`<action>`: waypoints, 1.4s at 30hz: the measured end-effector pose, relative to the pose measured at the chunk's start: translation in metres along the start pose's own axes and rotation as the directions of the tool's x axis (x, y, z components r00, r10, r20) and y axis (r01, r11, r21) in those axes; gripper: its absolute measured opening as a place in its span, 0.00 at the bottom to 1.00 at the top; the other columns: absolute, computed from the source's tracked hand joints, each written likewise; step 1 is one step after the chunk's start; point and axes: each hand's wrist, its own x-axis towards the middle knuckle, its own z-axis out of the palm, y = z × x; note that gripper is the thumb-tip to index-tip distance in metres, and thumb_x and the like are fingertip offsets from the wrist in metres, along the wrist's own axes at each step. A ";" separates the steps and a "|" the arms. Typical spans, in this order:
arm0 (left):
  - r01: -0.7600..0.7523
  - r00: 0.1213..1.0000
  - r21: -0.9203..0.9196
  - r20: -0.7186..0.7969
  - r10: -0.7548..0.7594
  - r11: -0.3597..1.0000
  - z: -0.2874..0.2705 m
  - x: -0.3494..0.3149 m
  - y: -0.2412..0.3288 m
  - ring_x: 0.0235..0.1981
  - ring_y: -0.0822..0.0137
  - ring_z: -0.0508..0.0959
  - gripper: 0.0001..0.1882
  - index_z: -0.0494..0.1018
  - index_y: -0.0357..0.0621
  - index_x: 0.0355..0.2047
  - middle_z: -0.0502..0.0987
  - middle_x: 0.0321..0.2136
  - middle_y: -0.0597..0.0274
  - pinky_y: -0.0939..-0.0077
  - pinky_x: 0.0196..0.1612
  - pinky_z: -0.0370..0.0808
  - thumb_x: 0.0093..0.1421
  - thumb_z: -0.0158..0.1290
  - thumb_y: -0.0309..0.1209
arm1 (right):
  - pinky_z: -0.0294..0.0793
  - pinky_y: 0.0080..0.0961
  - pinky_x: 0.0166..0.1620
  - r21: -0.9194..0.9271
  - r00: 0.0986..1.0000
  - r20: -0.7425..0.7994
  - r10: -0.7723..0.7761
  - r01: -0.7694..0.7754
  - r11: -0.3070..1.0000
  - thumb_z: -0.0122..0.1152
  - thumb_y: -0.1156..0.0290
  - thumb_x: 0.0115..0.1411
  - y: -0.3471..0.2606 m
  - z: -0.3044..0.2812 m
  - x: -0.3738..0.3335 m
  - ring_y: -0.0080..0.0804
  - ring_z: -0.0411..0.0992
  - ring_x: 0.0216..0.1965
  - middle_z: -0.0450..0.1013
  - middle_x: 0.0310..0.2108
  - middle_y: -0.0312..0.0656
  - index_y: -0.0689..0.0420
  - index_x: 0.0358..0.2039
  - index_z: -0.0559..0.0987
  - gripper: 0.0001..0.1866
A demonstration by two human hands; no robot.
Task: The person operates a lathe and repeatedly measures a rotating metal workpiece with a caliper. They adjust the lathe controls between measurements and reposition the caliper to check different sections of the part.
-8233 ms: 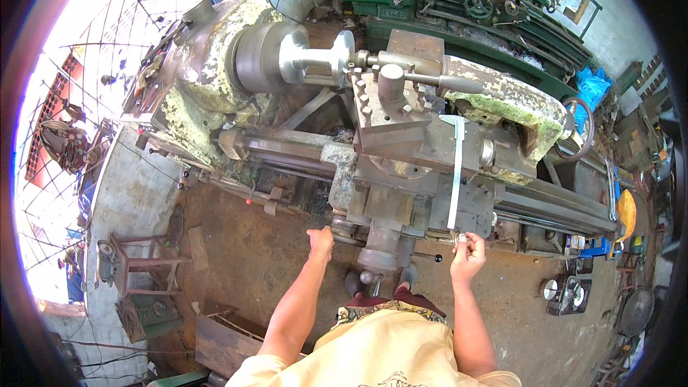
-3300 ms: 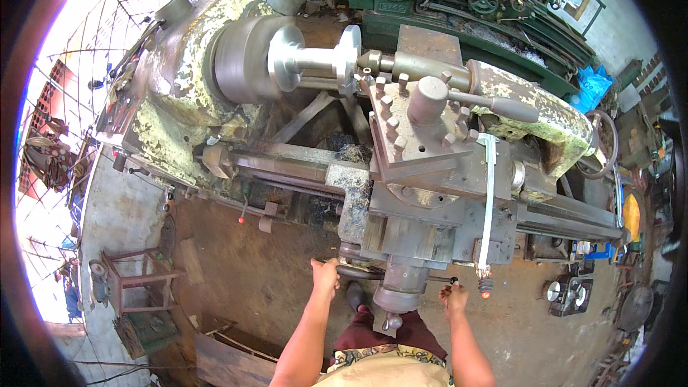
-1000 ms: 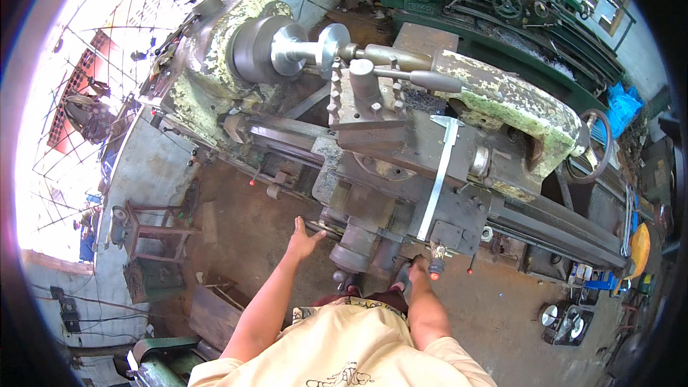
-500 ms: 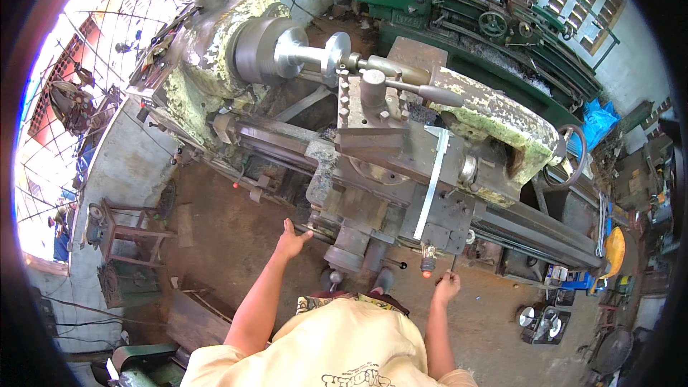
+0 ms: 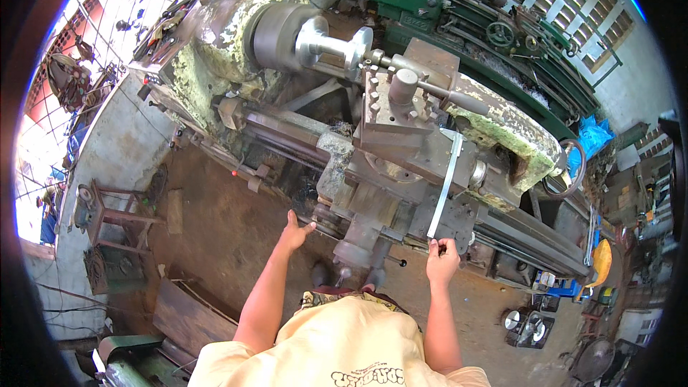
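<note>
A shiny metal spool-shaped workpiece [image 5: 333, 46] sits between the blurred chuck [image 5: 283, 34] and the tailstock [image 5: 505, 107] of a worn lathe. In front of it stands the square tool post [image 5: 394, 111] with a long clamping lever. My left hand [image 5: 292, 235] is at the carriage handwheel [image 5: 327, 223], fingers around its edge and thumb pointing up. A steel caliper [image 5: 446, 183] lies on the carriage. At its near end, my right hand [image 5: 442, 261] has curled fingers; what they grip is hidden.
A green lathe [image 5: 473, 29] stands behind, with a blue plastic bag [image 5: 593, 140] beside it. At left is a small wooden stool [image 5: 118, 218]. A black crate [image 5: 529, 328] with round parts lies on the floor at right. A yellow object [image 5: 600, 261] hangs off the bed's right end.
My right hand has moved forward and left to the caliper's near end, covering where an orange-knobbed lever showed. My left hand keeps its place. The whole view has shifted slightly.
</note>
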 end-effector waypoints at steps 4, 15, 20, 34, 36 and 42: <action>0.016 1.000 -0.008 -0.006 -0.016 1.000 0.000 -0.003 0.001 0.75 0.48 0.47 0.60 0.35 0.26 0.72 0.40 0.74 0.36 0.66 0.74 0.49 0.60 0.60 0.53 | 0.65 0.26 0.26 0.003 1.000 -0.005 0.020 -0.020 1.000 0.68 0.73 0.60 0.000 -0.001 -0.002 0.24 0.65 0.19 0.69 0.17 0.35 0.60 0.28 0.75 0.10; 0.057 0.998 -0.156 0.027 -0.053 0.986 -0.001 0.002 -0.007 0.74 0.48 0.54 0.60 0.34 0.28 0.73 0.49 0.72 0.33 0.66 0.72 0.53 0.61 0.60 0.53 | 0.68 0.29 0.29 -0.021 1.000 -0.003 0.016 -0.016 1.000 0.68 0.73 0.59 -0.002 -0.002 -0.002 0.29 0.69 0.21 0.72 0.19 0.39 0.60 0.29 0.75 0.09; 0.043 0.999 -0.191 -0.018 -0.047 0.981 0.004 0.006 -0.018 0.70 0.46 0.61 0.61 0.31 0.31 0.73 0.55 0.70 0.33 0.62 0.69 0.60 0.61 0.60 0.53 | 0.69 0.31 0.29 -0.058 1.000 -0.003 -0.007 0.006 0.998 0.68 0.73 0.58 -0.002 -0.003 -0.002 0.31 0.70 0.21 0.73 0.20 0.40 0.60 0.29 0.75 0.09; -0.122 0.802 0.637 0.515 -0.302 0.762 0.090 -0.070 -0.277 0.54 0.47 0.79 0.23 0.80 0.50 0.52 0.79 0.52 0.47 0.57 0.56 0.75 0.65 0.50 0.48 | 0.70 0.29 0.28 -0.018 0.999 -0.021 0.027 -0.027 0.999 0.69 0.73 0.58 -0.001 -0.002 -0.001 0.30 0.71 0.20 0.74 0.19 0.40 0.60 0.28 0.76 0.09; -0.142 0.820 0.624 0.509 -0.262 0.768 0.093 -0.074 -0.289 0.52 0.49 0.81 0.20 0.80 0.55 0.51 0.80 0.51 0.49 0.58 0.55 0.76 0.64 0.51 0.45 | 0.70 0.29 0.29 0.014 0.999 -0.016 0.044 -0.044 0.999 0.69 0.73 0.57 -0.002 -0.001 -0.002 0.30 0.71 0.21 0.74 0.20 0.40 0.60 0.28 0.76 0.09; 0.032 0.760 0.708 0.441 -0.477 0.706 0.079 -0.032 -0.255 0.43 0.46 0.84 0.26 0.81 0.41 0.48 0.83 0.43 0.43 0.57 0.44 0.81 0.61 0.56 0.51 | 0.70 0.31 0.28 0.009 1.000 0.009 -0.014 0.014 1.000 0.70 0.74 0.56 -0.001 -0.003 -0.001 0.33 0.72 0.21 0.73 0.19 0.42 0.60 0.28 0.75 0.09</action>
